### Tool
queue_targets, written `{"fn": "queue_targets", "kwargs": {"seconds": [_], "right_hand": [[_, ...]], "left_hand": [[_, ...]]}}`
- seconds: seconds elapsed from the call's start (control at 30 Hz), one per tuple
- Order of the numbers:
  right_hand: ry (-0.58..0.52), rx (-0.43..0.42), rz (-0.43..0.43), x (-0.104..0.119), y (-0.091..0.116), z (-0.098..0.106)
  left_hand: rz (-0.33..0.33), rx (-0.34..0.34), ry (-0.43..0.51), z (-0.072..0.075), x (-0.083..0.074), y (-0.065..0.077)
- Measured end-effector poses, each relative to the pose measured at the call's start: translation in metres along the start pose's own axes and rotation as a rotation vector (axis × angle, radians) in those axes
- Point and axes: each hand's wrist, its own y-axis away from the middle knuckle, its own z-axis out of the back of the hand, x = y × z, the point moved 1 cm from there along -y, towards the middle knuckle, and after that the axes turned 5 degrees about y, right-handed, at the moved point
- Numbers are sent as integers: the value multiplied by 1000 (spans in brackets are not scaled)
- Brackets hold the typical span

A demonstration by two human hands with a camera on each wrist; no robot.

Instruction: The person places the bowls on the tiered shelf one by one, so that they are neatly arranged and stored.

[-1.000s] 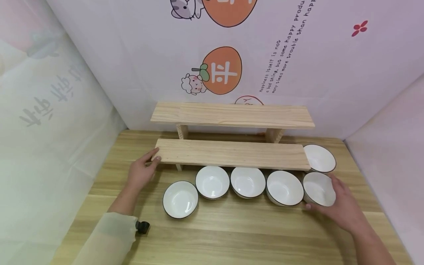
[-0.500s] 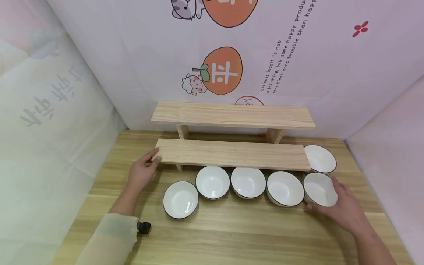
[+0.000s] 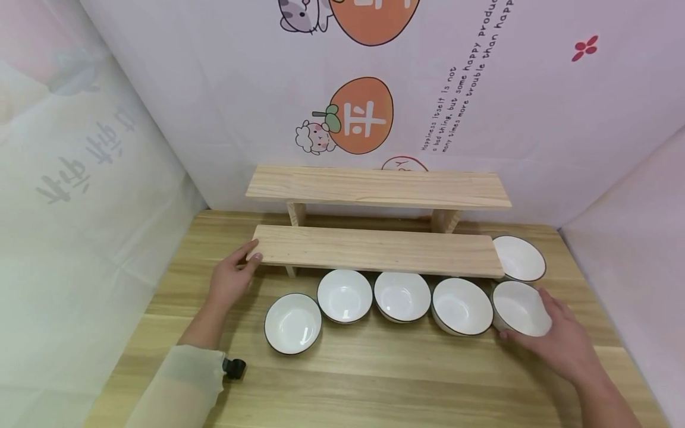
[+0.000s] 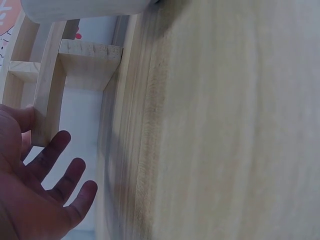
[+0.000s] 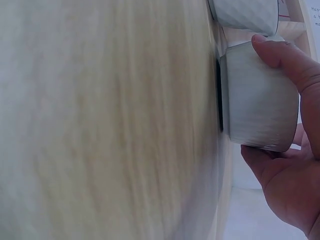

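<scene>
At the left end of a two-tier wooden shelf, my left hand pinches the lower board between thumb and fingers; the left wrist view shows the other fingers spread beneath. My right hand grips a white bowl with a dark rim, thumb on its near side and fingers around the right. In the right wrist view this bowl has a textured outer wall and appears upright on the table. The fingertips behind it are partly hidden.
A row of similar white bowls runs left along the shelf front, ending at a leftmost bowl. Another bowl stands behind the gripped one, against the shelf's right end. Printed cloth walls enclose the wooden table.
My right hand and the bowl it grips have shifted slightly to the right. My left hand keeps its place on the board, and the whole head view has drifted a little.
</scene>
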Motion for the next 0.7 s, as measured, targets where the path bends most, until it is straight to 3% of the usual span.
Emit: {"fn": "queue_targets", "kwargs": {"seconds": [0.7], "right_hand": [[-17, -38, 1, 9, -1, 17]], "left_hand": [[8, 12, 43, 0, 1, 0]]}}
